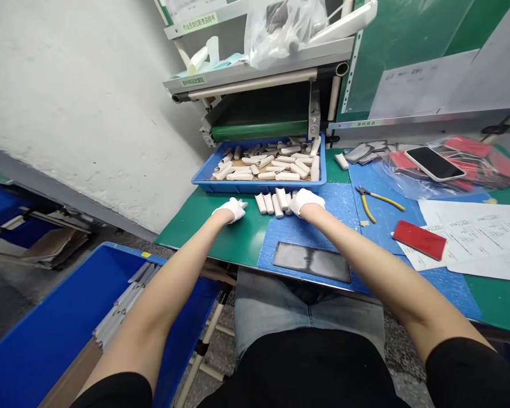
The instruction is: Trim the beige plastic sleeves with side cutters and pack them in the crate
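Note:
Both my hands wear white gloves. My left hand [232,208] rests on the green table [208,226] just in front of the blue tray [221,184], its fingers curled; what it holds, if anything, is hidden. My right hand [305,200] lies on a row of several white cylinders [272,203] lined up on the blue mat [318,238], fingers closed over the right end of the row. The blue tray holds many more white cylinders [267,164].
A dark flat plate [311,262] lies on the mat near me. Yellow-handled pliers [376,201], a red card [419,239], papers [476,232] and a phone [433,163] sit to the right. A blue bin [68,323] stands on the floor at left. A green-roller machine [259,127] is behind the tray.

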Demonstrator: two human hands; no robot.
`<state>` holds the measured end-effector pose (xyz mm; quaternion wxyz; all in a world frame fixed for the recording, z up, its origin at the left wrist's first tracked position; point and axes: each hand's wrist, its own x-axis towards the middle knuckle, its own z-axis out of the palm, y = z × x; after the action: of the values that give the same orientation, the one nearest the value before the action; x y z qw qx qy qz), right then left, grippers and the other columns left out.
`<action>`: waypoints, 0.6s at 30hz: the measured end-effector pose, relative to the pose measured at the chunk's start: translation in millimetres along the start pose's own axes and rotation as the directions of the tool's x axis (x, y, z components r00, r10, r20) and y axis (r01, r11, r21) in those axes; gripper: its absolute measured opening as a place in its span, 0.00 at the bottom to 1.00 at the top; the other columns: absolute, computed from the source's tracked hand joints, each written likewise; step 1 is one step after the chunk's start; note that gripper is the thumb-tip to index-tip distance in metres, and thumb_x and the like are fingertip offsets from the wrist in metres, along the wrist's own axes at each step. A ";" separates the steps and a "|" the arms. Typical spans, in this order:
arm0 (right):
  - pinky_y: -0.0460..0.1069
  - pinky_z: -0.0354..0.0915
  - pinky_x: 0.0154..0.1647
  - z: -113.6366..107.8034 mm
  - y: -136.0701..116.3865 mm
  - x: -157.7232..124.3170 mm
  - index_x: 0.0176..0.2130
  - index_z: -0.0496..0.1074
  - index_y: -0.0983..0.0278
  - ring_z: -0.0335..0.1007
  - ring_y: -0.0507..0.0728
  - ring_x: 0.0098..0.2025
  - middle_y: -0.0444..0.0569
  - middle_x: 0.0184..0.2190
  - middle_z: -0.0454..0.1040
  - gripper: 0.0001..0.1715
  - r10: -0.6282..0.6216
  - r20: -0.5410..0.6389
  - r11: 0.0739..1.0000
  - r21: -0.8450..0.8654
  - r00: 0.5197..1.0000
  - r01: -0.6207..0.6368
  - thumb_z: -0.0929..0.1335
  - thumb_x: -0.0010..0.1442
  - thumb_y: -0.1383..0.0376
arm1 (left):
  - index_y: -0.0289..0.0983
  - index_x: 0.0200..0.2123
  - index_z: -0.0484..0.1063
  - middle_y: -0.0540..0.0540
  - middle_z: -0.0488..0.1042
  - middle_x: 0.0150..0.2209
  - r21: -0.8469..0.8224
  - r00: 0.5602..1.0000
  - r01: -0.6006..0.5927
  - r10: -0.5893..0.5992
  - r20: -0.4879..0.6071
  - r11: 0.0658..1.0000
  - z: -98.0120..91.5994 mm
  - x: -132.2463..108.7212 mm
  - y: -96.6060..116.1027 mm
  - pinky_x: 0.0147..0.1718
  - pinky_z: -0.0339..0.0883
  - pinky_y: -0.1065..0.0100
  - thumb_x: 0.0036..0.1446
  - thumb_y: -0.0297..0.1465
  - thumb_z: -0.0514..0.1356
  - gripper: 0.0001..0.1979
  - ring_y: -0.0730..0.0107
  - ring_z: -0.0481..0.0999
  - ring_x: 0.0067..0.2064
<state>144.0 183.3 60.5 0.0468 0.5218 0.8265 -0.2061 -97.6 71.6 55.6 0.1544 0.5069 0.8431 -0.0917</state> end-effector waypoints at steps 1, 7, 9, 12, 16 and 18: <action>0.62 0.73 0.58 3.8 -0.7 2.3 0.61 0.74 0.64 0.76 0.64 0.59 0.58 0.60 0.76 0.25 0.022 -0.009 1.000 0.003 1.000 -0.022 0.68 0.74 0.52 | 0.37 0.63 0.71 0.37 0.73 0.62 -0.005 1.000 -0.004 0.004 -0.003 1.000 1.7 -2.8 -1.9 0.57 0.76 0.48 0.71 0.43 0.63 0.24 0.55 0.77 0.58; 0.61 0.70 0.57 5.2 36.3 -10.5 0.60 0.74 0.64 0.75 0.72 0.61 0.68 0.59 0.76 0.23 0.067 -0.032 0.997 -0.042 0.997 -0.068 0.67 0.71 0.57 | 0.36 0.62 0.67 0.34 0.69 0.69 -0.064 0.984 -0.176 0.175 -0.021 0.982 15.2 -35.5 2.0 0.64 0.67 0.59 0.78 0.46 0.41 0.26 0.55 0.71 0.69; 0.58 0.70 0.53 3.8 66.7 -34.1 0.61 0.73 0.66 0.77 0.70 0.57 0.68 0.56 0.78 0.25 0.043 -0.008 0.998 -0.047 0.999 -0.043 0.64 0.73 0.54 | 0.38 0.59 0.67 0.34 0.73 0.66 -0.071 0.973 -0.229 0.228 -0.010 0.971 21.3 -54.8 4.0 0.61 0.69 0.59 0.76 0.48 0.45 0.25 0.52 0.74 0.67; 0.56 0.70 0.48 4.2 115.6 -93.9 0.60 0.70 0.66 0.81 0.68 0.50 0.64 0.48 0.82 0.26 0.025 0.049 0.998 -0.054 0.998 -0.023 0.60 0.75 0.52 | 0.42 0.54 0.68 0.37 0.81 0.55 0.012 0.954 -0.300 0.300 0.012 0.954 31.0 -88.9 8.4 0.52 0.72 0.54 0.71 0.57 0.49 0.27 0.45 0.82 0.56; 0.55 0.68 0.41 14.9 139.3 -173.1 0.59 0.70 0.58 0.82 0.66 0.41 0.55 0.44 0.83 0.31 -0.083 0.116 0.989 -0.110 0.990 0.096 0.54 0.76 0.43 | 0.49 0.53 0.71 0.44 0.83 0.45 0.293 0.821 -0.544 0.571 -0.008 0.787 38.3 -121.3 40.6 0.37 0.69 0.59 0.72 0.59 0.43 0.28 0.49 0.84 0.43; 0.55 0.67 0.38 21.9 126.6 -188.4 0.64 0.68 0.56 0.82 0.66 0.39 0.55 0.45 0.83 0.32 -0.204 0.142 0.949 -0.215 0.969 0.232 0.53 0.77 0.44 | 0.50 0.55 0.72 0.43 0.83 0.45 0.374 0.717 -0.648 0.697 0.003 0.664 37.0 -123.3 69.9 0.33 0.66 0.61 0.74 0.56 0.43 0.26 0.50 0.84 0.41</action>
<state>337.6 62.9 58.7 0.1328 0.4050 0.8932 -0.1434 24.3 -9.0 64.7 0.0253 0.8065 0.5740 -0.1397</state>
